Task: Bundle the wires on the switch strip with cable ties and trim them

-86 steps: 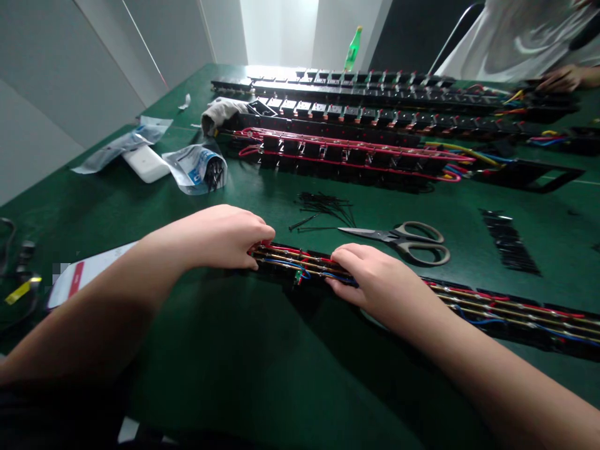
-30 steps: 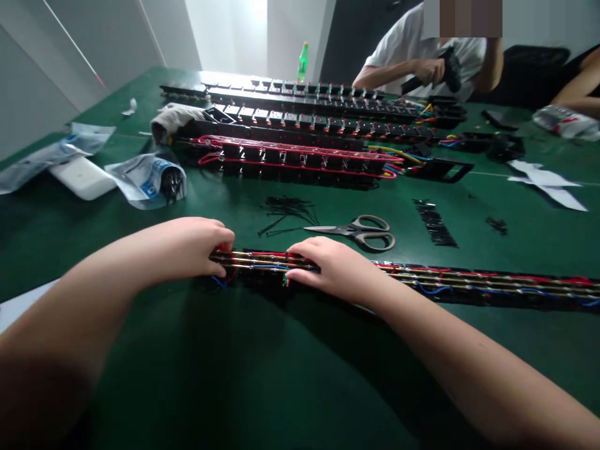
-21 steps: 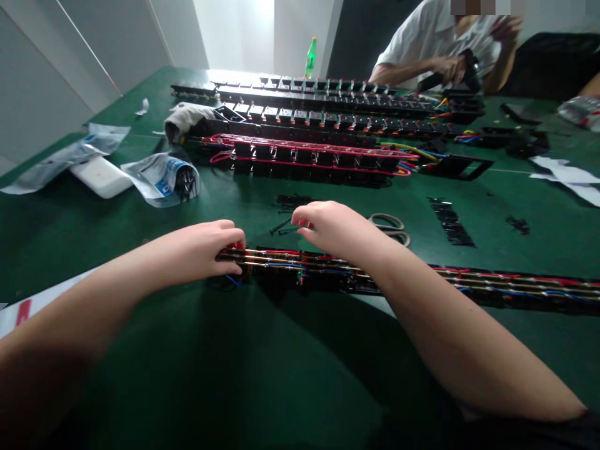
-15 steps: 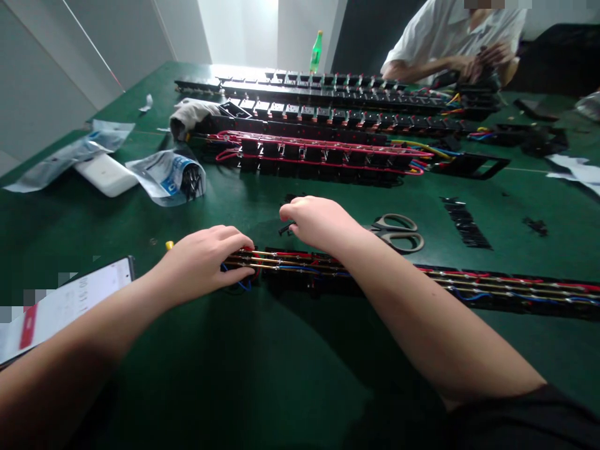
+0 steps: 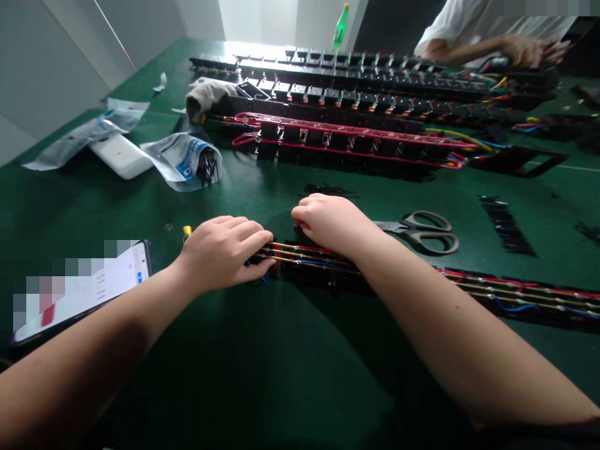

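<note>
A long black strip (image 5: 506,292) with brass rods and red and blue wires runs across the front of the table. My left hand (image 5: 229,250) grips its left end, thumb on the near side and fingers over the far side. Just beyond the strip, my right hand (image 5: 328,222) is closed, fingers curled down by the tabletop. What its fingertips hold, if anything, is hidden behind the hand. Loose small black pieces (image 5: 328,189) lie just past it. Scissors (image 5: 426,232) with grey-brown handles rest right of that hand.
Several black wired racks (image 5: 347,147) lie across the back. A phone (image 5: 94,290), a white box (image 5: 122,156) and plastic bags (image 5: 187,162) are on the left. Black strips (image 5: 509,226) lie at right. A co-worker's hands (image 5: 529,51) and a green bottle (image 5: 340,28) are at the back.
The view has shifted, so the table's things appear farther right. My right hand has curled its fingers more tightly and drawn nearer the strip. My left hand keeps its grip.
</note>
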`<state>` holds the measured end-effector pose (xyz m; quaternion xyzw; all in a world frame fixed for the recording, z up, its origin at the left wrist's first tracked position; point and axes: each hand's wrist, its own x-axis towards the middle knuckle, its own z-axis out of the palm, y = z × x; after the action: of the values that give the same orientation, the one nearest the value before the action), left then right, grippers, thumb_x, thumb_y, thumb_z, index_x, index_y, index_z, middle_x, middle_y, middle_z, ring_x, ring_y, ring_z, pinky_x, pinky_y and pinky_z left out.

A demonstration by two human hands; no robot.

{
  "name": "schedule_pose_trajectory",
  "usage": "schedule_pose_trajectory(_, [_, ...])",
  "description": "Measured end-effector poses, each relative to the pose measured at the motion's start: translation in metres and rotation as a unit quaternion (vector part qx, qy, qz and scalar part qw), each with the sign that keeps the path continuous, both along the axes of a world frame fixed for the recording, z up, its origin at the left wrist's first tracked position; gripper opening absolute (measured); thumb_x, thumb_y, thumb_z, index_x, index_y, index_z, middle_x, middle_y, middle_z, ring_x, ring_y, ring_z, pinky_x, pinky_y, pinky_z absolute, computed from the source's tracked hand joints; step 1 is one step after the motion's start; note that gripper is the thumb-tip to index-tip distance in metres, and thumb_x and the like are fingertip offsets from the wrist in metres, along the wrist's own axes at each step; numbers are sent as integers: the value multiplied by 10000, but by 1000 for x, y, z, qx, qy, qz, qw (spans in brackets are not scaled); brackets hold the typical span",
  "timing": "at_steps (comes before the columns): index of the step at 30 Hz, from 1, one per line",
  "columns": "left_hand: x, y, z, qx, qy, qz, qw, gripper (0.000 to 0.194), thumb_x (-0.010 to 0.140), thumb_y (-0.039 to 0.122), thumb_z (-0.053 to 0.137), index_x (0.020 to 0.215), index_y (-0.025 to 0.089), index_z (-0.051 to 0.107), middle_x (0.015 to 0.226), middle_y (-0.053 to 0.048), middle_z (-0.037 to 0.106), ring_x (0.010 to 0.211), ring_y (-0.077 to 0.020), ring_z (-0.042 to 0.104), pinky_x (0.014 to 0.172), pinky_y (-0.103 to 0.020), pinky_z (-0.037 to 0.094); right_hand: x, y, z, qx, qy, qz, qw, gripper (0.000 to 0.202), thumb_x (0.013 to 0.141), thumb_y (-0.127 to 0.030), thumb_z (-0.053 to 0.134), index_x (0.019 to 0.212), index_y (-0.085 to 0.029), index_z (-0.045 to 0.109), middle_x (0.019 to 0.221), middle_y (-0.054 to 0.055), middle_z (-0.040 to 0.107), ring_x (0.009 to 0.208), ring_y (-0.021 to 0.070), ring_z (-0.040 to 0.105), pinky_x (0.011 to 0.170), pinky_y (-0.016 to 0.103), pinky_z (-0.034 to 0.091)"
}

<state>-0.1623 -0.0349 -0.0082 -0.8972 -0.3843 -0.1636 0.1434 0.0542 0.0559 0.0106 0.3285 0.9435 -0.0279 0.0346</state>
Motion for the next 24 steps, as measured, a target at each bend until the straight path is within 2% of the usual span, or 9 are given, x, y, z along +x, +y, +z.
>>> schedule_pose_trajectory(9, [0,1,0,-22,20,16,999,281,954,425,536,1003,182,668,956,-39,737,811,-210,686,706,-336,501,4,5,-6,-13,49,-19,999,190,902,-152,526,923,-148,715,1033,118,711,964,221,629,762,298,442])
schedule_pose_trajectory(13, [1,-1,2,-54,12,31,998,293,947,442,548,1020,187,670,978,-42,738,846,-213,688,723,-337,492,9,5,2,-24,110,-33,993,161,887,-163,542,923,-161,699,1021,76,712,879,176,630,743,275,444])
schedule_pose_trajectory(15, [2,-1,4,-83,-6,46,995,332,948,484,542,1034,191,674,990,-41,742,868,-217,691,724,-340,489,11,-2,9,-39,161,-30,986,130,879,-171,556,903,-163,683,954,43,712,810,140,625,731,255,452])
schedule_pose_trajectory(17, [2,-1,4,-101,-21,54,993,377,954,525,522,1039,193,680,992,-42,745,870,-218,691,719,-342,486,15,-15,17,-91,262,-28,960,74,848,-167,584,867,-162,655,868,16,699,742,115,619,699,238,466])
schedule_pose_trajectory(19, [2,-1,4,-97,-22,50,994,398,959,538,507,1031,190,687,990,-48,747,855,-216,687,710,-343,480,18,-31,22,-179,378,-32,908,51,819,-151,598,863,-168,617,841,2,693,724,109,632,679,234,494])
schedule_pose_trajectory(22, [1,0,2,-82,-9,41,996,404,961,540,504,1028,187,690,993,-49,743,832,-209,678,694,-342,471,22,-50,23,-263,450,-45,853,86,818,-114,561,871,-178,579,839,-2,689,727,108,655,681,242,531])
schedule_pose_trajectory(24, [1,0,1,-78,-3,40,996,410,963,545,504,1030,185,688,995,-49,740,828,-207,673,691,-340,469,22,-55,20,-289,470,-50,832,93,819,-102,548,870,-177,572,835,-2,680,727,106,666,687,244,551])
